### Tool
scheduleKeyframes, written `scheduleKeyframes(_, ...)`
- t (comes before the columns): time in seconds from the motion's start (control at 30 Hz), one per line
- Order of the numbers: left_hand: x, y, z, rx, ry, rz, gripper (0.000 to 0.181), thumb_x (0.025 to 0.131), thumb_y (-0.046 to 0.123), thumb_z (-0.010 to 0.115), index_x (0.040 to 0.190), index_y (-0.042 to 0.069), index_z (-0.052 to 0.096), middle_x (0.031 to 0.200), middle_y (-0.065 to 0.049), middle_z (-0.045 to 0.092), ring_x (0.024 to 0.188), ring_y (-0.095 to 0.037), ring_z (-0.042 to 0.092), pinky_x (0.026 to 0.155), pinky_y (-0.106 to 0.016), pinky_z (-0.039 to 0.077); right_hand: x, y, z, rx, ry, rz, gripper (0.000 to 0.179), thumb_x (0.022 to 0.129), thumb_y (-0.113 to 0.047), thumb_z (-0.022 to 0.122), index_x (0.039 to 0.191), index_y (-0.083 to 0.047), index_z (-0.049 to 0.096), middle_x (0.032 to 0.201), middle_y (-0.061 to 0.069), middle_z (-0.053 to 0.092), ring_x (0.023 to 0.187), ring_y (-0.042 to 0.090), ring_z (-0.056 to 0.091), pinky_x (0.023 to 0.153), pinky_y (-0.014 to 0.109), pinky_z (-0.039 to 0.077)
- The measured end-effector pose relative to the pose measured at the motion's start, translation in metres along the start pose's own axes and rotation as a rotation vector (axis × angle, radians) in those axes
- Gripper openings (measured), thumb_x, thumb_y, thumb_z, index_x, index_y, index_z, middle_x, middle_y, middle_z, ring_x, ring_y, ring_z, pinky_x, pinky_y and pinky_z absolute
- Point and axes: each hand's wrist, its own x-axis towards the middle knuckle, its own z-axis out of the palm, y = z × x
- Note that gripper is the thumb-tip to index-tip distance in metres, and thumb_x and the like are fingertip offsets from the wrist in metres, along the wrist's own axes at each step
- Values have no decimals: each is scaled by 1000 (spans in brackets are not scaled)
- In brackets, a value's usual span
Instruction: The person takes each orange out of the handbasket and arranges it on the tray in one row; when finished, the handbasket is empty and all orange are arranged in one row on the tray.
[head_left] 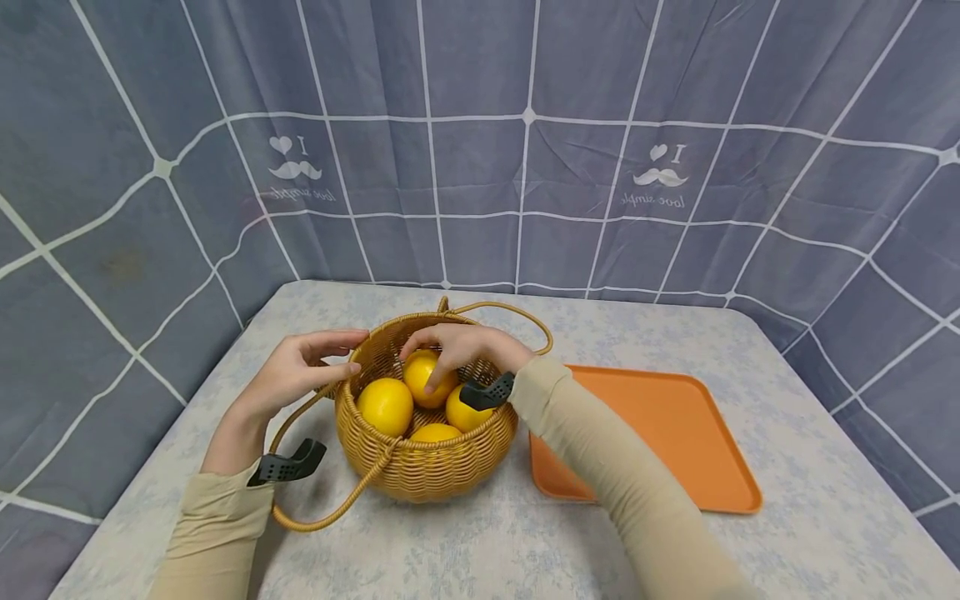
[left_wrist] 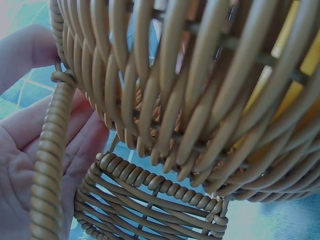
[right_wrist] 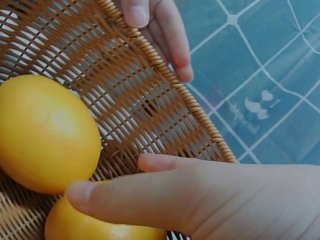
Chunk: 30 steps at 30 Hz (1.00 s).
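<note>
My right sleeve slants in closest, and here's the wicker basket, mouth up, with the orange tray lying to its right. My left hand loosely holds the basket's rim, thumb inside, fingers outside; my right hand is down in the basket, fingers curled about a yellow fruit beside the other fruits. Looks like the grasping step; next, I'd say, calls for a firm, straight lift. It's roundish, no clear long axis; I can't tell where it points.
</note>
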Motion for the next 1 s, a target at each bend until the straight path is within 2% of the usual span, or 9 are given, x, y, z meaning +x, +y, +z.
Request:
scheduleKeyframes(0.13,0,0,1,3,2,6,43,88,20,68,128,8,59,130,-10,55,114,-25,49,81,-23,50,1,0,0,-5,-29,-28,65,75,-9,78,134,-13,51,138,1,45,120,14,42,101,29,36)
scheduleKeyframes(0.3,1,-1,0,16,8,13,43,88,19,68,128,8,59,130,-10,56,113,-25,50,81,-22,50,1,1,-1,-10,-99,-3,68,76,-11,78,137,-18,48,140,2,41,116,14,43,95,24,38)
scheduleKeyframes(0.43,1,0,0,23,6,22,43,88,19,68,128,8,59,129,-10,56,112,-25,50,80,-23,50,1,1,-1,-9,-127,14,70,75,-8,77,139,-19,47,139,3,41,115,14,43,94,24,37)
scheduleKeyframes(0.7,1,0,0,16,2,7,43,88,20,69,128,8,59,129,-10,56,114,-26,49,81,-22,50,3,2,0,0,-95,-27,68,76,2,72,138,-15,49,140,1,43,121,14,40,100,28,35)
scheduleKeyframes(1.0,0,0,1,17,6,4,43,88,21,68,128,9,59,130,-9,56,115,-25,49,80,-23,50,5,3,0,-48,-83,-24,66,76,-3,75,136,-16,52,143,5,38,125,17,36,101,31,35)
